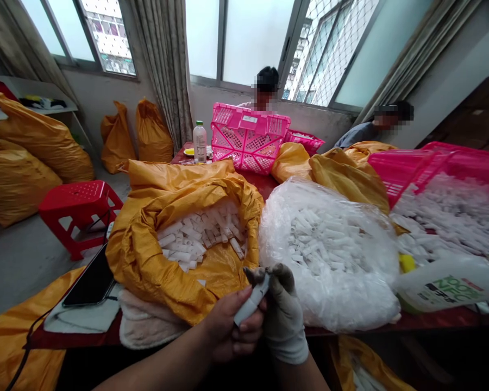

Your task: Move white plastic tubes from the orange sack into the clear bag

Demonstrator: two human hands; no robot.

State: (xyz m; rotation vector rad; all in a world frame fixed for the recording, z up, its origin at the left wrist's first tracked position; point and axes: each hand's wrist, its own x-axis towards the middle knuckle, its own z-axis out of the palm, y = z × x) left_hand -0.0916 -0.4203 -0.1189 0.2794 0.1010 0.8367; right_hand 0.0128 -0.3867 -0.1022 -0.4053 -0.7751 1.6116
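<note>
My left hand [238,326], bare at the palm, is closed round a short white plastic tube [250,304] held at a tilt. My right hand [283,304] wears a whitish glove with dirty fingertips, and its fingers pinch at the tube's upper end. Whether a small part sits between those fingertips is hidden. Just beyond the hands, an orange woven sack [146,271] lies open with many similar white tubes [187,239] inside. To its right, a clear plastic bag [277,228] holds more small white pieces [326,239].
A phone [92,279] lies on a cloth at the left, near a red stool [79,206]. Pink baskets [248,136] stand behind the sacks. A large bottle [448,282] lies at the right beside heaped white pieces [452,212]. Two people sit across the table.
</note>
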